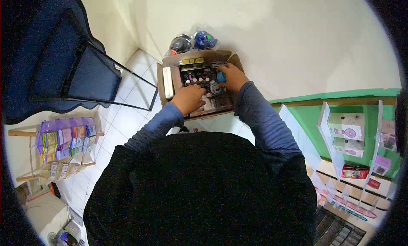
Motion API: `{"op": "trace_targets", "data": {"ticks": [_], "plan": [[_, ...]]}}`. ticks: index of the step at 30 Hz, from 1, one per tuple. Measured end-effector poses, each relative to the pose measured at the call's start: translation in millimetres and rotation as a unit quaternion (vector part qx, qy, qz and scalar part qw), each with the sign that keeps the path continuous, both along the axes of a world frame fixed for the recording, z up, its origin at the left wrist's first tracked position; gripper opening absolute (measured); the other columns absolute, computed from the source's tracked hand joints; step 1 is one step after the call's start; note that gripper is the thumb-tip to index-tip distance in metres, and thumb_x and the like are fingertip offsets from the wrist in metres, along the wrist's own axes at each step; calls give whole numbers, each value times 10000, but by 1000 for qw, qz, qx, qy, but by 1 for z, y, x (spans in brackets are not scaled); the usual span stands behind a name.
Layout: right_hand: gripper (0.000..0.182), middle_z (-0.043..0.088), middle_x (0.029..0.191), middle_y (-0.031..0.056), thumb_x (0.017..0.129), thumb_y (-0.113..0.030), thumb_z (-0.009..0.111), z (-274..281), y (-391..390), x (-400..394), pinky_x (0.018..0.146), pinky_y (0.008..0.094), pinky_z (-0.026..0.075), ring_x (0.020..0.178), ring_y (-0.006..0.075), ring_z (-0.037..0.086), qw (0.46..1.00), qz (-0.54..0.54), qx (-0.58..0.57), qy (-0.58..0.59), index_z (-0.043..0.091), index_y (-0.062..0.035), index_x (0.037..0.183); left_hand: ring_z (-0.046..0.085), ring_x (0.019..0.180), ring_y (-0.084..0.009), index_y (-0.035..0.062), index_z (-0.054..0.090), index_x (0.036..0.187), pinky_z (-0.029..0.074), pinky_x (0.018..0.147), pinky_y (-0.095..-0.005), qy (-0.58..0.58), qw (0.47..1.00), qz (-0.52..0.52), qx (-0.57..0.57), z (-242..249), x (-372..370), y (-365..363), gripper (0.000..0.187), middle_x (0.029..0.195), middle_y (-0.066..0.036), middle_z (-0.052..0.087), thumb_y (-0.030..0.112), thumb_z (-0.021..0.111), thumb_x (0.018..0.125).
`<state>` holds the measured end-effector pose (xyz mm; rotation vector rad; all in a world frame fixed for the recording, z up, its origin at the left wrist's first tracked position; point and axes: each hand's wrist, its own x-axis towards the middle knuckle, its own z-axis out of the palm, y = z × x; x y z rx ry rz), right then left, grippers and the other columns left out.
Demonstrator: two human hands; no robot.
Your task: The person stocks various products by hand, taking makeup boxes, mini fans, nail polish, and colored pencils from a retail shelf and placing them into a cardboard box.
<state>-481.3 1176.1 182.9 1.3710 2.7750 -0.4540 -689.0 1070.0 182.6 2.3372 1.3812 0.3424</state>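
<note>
A cardboard box (238, 64) packed with small goods stands in front of me. Inside it, my right hand (234, 77) has its fingers closed on a blue round container (221, 76). Just below that lies a clear round container (215, 88), partly covered. My left hand (188, 99) rests over the near left part of the contents, thumb and fingers apart, and appears to grip nothing. Between the hands are several small bottles (195, 80) with dark and white caps. A long cream-coloured box (168, 83) stands along the left wall, and a yellow box (192, 61) lies at the back.
Behind the box, two plastic-wrapped items, one black (181, 43) and one blue (205, 39), lean by the wall. A dark folding frame (138, 82) stands left. A hanging purple organizer (63, 140) is lower left. Shelves (333, 135) with boxed goods are at right.
</note>
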Motion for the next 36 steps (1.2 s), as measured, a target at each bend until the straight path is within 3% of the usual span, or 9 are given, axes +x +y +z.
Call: {"op": "trace_targets", "data": {"ticks": [10,22,25,28,31,34,36], "plan": [[573,471,1193,181,668,-110,714,-13,-14,-27,908,441,459,1100,377,484,992,-2,-48,-113,496,-94,1198,612,890,-306,84,608,1036,508,745,-424,43,997,-37,-53,0,10,1,349,940,-123,614,294,643,759],[633,482,1144,202,650,-111,740,-11,-16,-28,902,440,454,1079,379,497,996,-46,-50,-49,458,-91,1216,611,898,-299,57,601,973,507,748,-423,47,998,-31,-38,-4,3,-1,308,926,-123,619,278,616,759],[438,492,1139,206,758,-73,588,-12,-17,-24,874,454,471,1046,386,516,999,-29,-13,-24,475,-79,1181,612,895,-297,59,600,979,507,744,-427,48,998,-37,-32,-6,2,0,308,920,-119,620,277,611,762],[480,487,1149,216,721,-80,624,-18,-14,-15,867,450,479,1038,395,524,999,-38,-12,8,473,-64,1177,611,895,-293,63,598,985,506,740,-429,49,998,-37,-32,-6,1,0,306,918,-113,621,277,609,767],[603,487,1122,201,646,-118,741,-4,-18,-15,899,428,458,1053,379,516,994,-102,-21,33,479,-69,1187,611,893,-287,66,595,989,508,733,-427,57,997,-41,-35,-4,0,0,307,915,-110,621,279,610,770],[630,477,1142,209,634,-138,750,-8,-14,-10,910,431,452,1058,386,518,995,-57,-54,-59,478,-63,1196,616,882,-282,63,594,988,510,721,-421,65,996,-43,-37,5,2,-2,313,903,-112,622,284,617,768],[629,467,1157,215,646,-166,748,-14,-18,-7,919,430,448,1064,388,517,996,-46,-57,-59,474,-66,1203,619,876,-279,62,594,993,512,712,-417,62,996,-47,-37,9,2,-3,324,901,-113,623,289,623,763]]}}
